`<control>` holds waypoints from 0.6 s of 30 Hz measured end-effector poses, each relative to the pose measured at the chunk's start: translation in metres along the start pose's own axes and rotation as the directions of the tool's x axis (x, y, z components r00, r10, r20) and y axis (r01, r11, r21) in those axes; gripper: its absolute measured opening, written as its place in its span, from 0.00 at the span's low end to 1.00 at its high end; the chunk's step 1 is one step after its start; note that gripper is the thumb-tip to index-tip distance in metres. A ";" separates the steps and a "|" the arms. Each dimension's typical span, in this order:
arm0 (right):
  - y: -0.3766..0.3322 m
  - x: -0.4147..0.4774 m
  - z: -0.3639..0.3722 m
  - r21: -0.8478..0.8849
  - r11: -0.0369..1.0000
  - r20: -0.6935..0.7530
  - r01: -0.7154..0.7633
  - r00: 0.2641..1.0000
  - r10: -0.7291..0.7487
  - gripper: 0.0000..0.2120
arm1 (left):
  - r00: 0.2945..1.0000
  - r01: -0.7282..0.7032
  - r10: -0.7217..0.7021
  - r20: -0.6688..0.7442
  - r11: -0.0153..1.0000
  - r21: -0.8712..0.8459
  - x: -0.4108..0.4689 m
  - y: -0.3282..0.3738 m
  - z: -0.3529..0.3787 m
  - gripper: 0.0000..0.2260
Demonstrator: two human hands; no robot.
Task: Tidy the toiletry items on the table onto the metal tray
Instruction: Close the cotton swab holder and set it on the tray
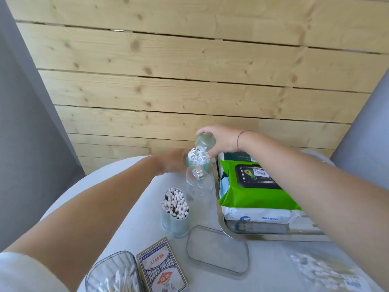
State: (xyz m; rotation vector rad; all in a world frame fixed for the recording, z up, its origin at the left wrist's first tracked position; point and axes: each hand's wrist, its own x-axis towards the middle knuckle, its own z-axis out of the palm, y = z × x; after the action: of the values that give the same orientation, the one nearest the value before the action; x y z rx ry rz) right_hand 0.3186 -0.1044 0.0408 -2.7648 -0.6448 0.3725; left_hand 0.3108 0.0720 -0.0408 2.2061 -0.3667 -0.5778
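Observation:
My right hand [223, 140] holds a clear round lid [205, 141] just above a clear jar of white floss picks [199, 160]. My left hand [171, 163], blurred, grips that jar's left side. Both stand beside the left rim of the metal tray [220, 216]. On the tray lies a green pack of baby wipes [252, 194] over a dark green box [237, 157]. A clear jar of cotton swabs [175, 211] stands open on the white table [134, 203]. Between the two jars lies a clear lid with a metal hinge [199, 182].
A flat clear rectangular lid [217, 249] lies near the tray's front corner. A playing-card box [163, 268] and a ribbed clear container of swabs [114, 275] sit at the near edge. A bag of white items [324, 270] lies front right. A wooden wall stands behind.

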 end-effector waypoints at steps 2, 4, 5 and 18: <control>-0.001 -0.002 -0.001 0.074 0.997 -0.032 0.011 0.999 -0.009 0.36 | 0.998 -0.008 0.003 -0.055 0.996 -0.088 -0.004 0.000 -0.004 0.18; -0.004 -0.011 -0.009 0.222 0.974 -0.096 0.038 0.995 -0.017 0.35 | 0.992 -0.054 0.028 -0.126 0.978 -0.201 -0.014 0.006 -0.014 0.21; -0.005 -0.018 -0.016 0.280 0.958 -0.136 0.058 0.990 -0.020 0.34 | 0.985 -0.086 0.046 -0.166 0.966 -0.244 -0.024 0.014 -0.019 0.22; -0.052 -0.213 -0.044 0.478 0.815 -0.568 0.327 0.823 0.002 0.31 | 0.856 -0.464 0.272 -0.439 0.780 -0.420 -0.165 0.150 0.056 0.22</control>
State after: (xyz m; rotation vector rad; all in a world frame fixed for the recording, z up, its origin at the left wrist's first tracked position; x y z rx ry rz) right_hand 0.1272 -0.1670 0.1382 -2.0652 -0.5162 -0.2477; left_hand 0.1312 0.0140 0.0900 1.6049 -0.3923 -0.0283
